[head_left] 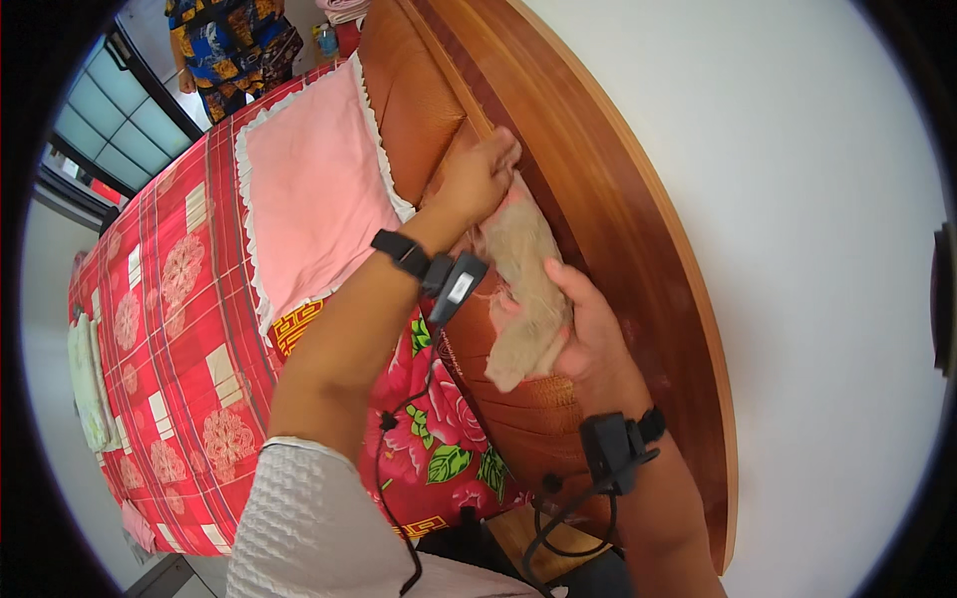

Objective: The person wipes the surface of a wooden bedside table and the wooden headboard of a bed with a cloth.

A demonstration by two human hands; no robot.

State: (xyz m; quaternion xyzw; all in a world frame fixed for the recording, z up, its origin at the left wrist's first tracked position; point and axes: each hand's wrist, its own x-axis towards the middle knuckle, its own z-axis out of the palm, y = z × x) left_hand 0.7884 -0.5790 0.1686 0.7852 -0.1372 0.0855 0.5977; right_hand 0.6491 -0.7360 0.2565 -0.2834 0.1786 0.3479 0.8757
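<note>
A thin beige and pink cloth (528,249) is stretched in front of the headboard (573,149), which has a wooden frame and brown padding. My left hand (483,174) is closed at the cloth's upper end, its fingers curled near the wooden rim. Lower down, my right hand (593,334) grips the cloth's other end, thumb on top and the fingers partly hidden beneath. A loose corner of the cloth hangs beside the right hand, over the padding. Black devices with cables are strapped to both my wrists.
A pink pillow with a white frill (319,189) lies against the padding, beside a red floral pillow (449,429). The red patterned bedspread (189,349) carries folded pale cloth (92,384). A white wall (797,249) borders the headboard. Someone in patterned clothes (234,45) stands beyond the bed.
</note>
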